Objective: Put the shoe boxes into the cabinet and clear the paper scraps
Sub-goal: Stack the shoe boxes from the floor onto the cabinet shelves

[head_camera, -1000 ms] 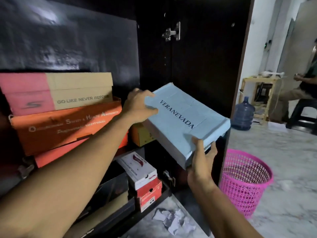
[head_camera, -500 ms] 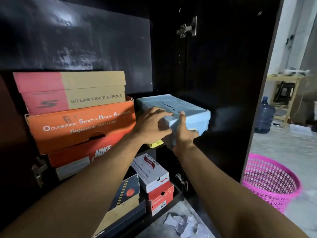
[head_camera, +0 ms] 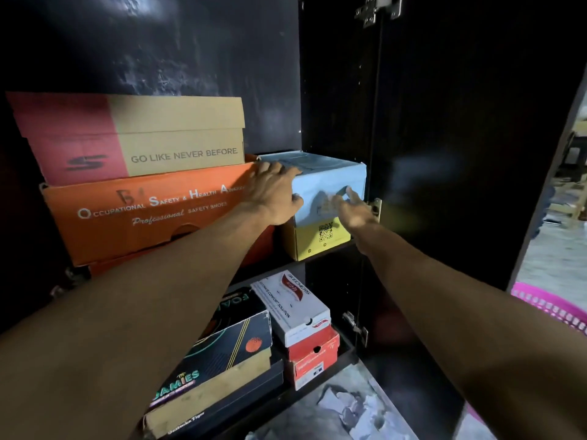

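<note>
Hands meet the light-blue shoe box (head_camera: 330, 179) on the cabinet (head_camera: 444, 122) shelf atop a yellow box (head_camera: 313, 239) — left hand (head_camera: 273, 195) spread flat over its top-left corner. Right hand (head_camera: 352, 208) is blurred, fingers loosely open at the front face — contact unclear. Paper scraps (head_camera: 346, 404) lie on the floor below.

A big dark door (head_camera: 460, 138) stands open at 2 o'clock, with a shiny metal hinge (head_camera: 378, 7) at 12. A pink basket (head_camera: 552, 308) sits at 4 o'clock. The gray floor (head_camera: 549, 258) at 3 looks bright.
</note>
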The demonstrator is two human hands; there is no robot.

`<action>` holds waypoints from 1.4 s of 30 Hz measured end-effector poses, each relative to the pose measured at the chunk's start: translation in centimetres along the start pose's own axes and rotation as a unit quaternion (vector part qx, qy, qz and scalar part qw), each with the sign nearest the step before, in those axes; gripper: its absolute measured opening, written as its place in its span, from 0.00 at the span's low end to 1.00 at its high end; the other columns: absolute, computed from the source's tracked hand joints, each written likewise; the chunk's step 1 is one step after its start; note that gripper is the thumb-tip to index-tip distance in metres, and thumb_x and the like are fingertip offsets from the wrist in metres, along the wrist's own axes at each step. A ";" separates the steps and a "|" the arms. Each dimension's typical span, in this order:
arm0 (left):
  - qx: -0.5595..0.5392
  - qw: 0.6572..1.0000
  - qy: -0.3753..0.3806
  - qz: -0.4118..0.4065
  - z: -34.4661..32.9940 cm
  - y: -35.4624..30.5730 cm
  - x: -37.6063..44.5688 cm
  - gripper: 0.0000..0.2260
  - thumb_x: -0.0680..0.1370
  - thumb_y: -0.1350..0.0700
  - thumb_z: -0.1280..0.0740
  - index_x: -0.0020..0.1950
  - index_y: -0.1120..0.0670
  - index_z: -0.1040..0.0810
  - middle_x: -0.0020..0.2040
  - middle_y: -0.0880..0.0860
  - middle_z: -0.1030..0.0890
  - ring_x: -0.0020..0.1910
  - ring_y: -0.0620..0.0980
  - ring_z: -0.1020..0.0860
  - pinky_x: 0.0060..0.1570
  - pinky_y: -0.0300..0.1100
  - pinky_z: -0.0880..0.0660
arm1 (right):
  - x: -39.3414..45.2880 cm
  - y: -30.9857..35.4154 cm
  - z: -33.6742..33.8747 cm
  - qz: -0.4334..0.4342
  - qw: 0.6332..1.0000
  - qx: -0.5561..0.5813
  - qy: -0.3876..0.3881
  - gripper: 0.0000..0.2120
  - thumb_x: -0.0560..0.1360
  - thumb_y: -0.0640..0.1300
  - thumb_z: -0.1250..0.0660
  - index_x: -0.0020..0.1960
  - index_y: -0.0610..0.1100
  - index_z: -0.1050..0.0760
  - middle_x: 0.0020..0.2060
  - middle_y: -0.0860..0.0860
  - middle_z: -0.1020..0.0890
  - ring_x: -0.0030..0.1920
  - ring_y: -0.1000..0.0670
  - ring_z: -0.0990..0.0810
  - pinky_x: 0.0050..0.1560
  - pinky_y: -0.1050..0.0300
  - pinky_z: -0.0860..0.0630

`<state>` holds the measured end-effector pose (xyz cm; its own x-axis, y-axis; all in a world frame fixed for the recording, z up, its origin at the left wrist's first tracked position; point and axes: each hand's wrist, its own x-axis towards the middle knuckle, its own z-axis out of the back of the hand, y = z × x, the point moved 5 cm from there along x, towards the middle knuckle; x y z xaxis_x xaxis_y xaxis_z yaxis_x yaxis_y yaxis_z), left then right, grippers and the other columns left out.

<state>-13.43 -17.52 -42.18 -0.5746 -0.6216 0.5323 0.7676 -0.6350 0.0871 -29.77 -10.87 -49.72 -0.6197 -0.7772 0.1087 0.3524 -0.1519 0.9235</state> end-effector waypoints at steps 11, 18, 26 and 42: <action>-0.057 0.993 -0.098 0.039 -0.1 -0.7 -0.6 0.32 0.75 0.45 0.28 0.77 0.49 0.33 0.73 0.55 0.33 0.72 0.57 0.34 0.70 0.49 0.33 | -1.7 -0.6 -0.6 0.043 0.999 0.003 0.029 0.30 0.83 0.57 0.39 0.82 0.51 0.40 0.81 0.44 0.38 0.77 0.40 0.32 0.73 0.49 0.33; -0.250 0.951 -0.181 -0.023 1.7 -9.0 -5.2 0.22 0.71 0.47 0.31 0.64 0.50 0.22 0.60 0.55 0.25 0.58 0.58 0.26 0.58 0.52 0.25 | -9.0 -2.6 7.7 0.099 0.995 -0.015 -0.030 0.19 0.78 0.52 0.32 0.67 0.48 0.21 0.64 0.50 0.17 0.65 0.51 0.21 0.71 0.51 0.27; -0.406 0.891 -0.133 -0.154 1.2 -25.8 -12.7 0.17 0.72 0.50 0.30 0.61 0.49 0.21 0.59 0.51 0.25 0.59 0.53 0.25 0.59 0.49 0.24 | -22.5 -9.4 23.1 0.083 0.986 -0.035 -0.142 0.11 0.81 0.43 0.31 0.62 0.45 0.19 0.54 0.53 0.15 0.53 0.56 0.16 0.52 0.65 0.21; -0.510 0.743 0.297 -0.316 -8.9 -66.1 -38.4 0.15 0.72 0.45 0.33 0.57 0.46 0.21 0.55 0.47 0.23 0.56 0.51 0.20 0.54 0.49 0.22 | -55.4 -39.6 48.2 -0.260 0.833 -0.014 -0.489 0.05 0.79 0.41 0.32 0.48 0.49 0.19 0.47 0.44 0.15 0.44 0.50 0.19 0.50 0.52 0.23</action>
<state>-44.58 44.24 -75.86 -0.9851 0.0482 0.1651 -0.1496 -0.7144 -0.6836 -43.15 67.60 -74.57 -0.9634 0.2646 -0.0430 -0.1344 -0.3383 0.9314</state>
